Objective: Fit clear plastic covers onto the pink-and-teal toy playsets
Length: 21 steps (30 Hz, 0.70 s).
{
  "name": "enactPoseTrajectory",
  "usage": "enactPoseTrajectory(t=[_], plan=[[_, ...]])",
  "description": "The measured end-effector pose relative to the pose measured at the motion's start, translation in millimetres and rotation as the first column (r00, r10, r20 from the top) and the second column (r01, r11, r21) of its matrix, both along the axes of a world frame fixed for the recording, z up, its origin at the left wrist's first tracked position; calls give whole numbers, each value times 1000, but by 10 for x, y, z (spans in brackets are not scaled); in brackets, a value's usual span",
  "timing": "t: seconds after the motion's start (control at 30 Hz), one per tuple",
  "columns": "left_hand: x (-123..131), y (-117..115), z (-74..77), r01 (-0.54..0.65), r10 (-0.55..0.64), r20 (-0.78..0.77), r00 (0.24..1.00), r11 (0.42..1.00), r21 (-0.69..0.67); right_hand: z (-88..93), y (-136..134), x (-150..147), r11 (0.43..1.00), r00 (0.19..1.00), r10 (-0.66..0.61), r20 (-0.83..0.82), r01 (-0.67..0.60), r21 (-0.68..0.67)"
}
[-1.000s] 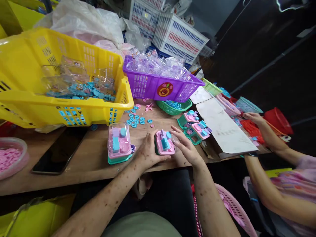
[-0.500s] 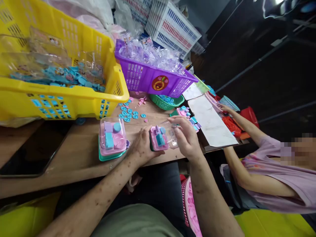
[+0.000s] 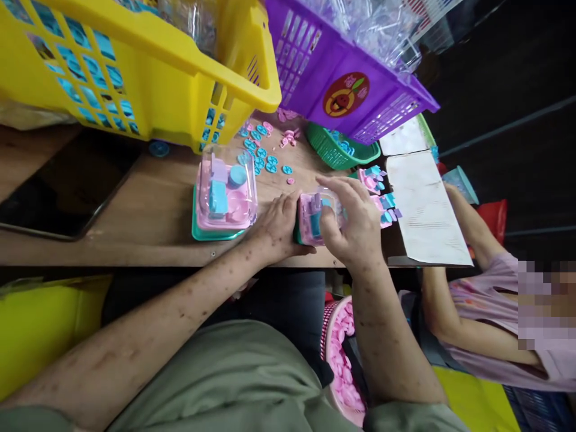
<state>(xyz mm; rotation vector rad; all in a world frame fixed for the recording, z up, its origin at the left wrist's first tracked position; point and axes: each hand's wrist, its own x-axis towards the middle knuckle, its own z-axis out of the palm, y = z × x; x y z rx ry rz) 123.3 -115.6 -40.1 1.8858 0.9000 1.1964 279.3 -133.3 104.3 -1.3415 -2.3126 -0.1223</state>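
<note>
My left hand (image 3: 278, 228) is closed round the side of a small toy set (image 3: 308, 217) with a pink tray, lilac and blue pieces and a green base. My right hand (image 3: 357, 225) grips a clear plastic cover (image 3: 333, 197) that lies over the set's right part; the fingers partly hide it. Left of my hands stands a similar toy set (image 3: 218, 201) on a green base, with a clear cover on it. Blue wheel-shaped pieces (image 3: 260, 153) and pink pieces (image 3: 290, 138) lie scattered behind my hands.
A yellow crate (image 3: 171, 66) and a purple crate (image 3: 306, 72) with clear covers stand at the back. Near them are a green basket (image 3: 330, 150), a dark phone (image 3: 67, 186) and a white sheet (image 3: 425, 210). A pink basket (image 3: 330, 360) stands below; a co-worker (image 3: 486, 306) sits at right.
The view has tipped down and closer. My right hand has brought the clear cover leftward from beside the toy set to over it. My left hand still holds the set.
</note>
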Motion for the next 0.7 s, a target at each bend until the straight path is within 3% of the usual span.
enactPoseTrajectory(t=[0.4,0.7], plan=[[8,-32,90,-28,28,-70,997,1000,-13,11,-35,-71,1000,1000,12,7,-12,3],[10,-26,65,-15,14,-66,998,1000,-7,69,0,-163,1000,999,3,35,-2,-10]])
